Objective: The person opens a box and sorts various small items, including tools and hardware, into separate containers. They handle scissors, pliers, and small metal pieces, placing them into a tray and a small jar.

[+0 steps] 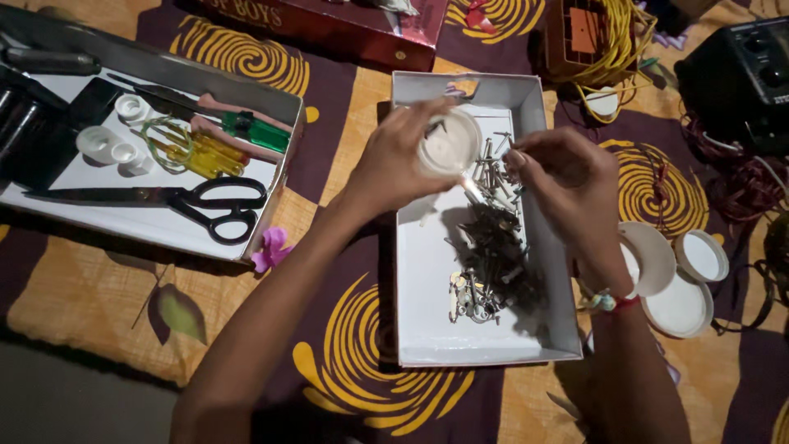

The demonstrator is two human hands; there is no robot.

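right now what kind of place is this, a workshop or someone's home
Likely a home, with work done on a patterned cloth, not a bench. A white box of screws, a tray with scissors and screwdrivers, plus yellow wire suggest household sorting or repair.

Two white trays (427,271), one pair of scissors (209,201), three round lids (682,308), two hands (394,160).

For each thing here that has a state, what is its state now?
Small white container: open, held tilted by left hand.
Right hand: fingers pinched over the screws.
White box: open, screws piled inside.
Black scissors: closed, lying flat.
White lids: off, lying loose.
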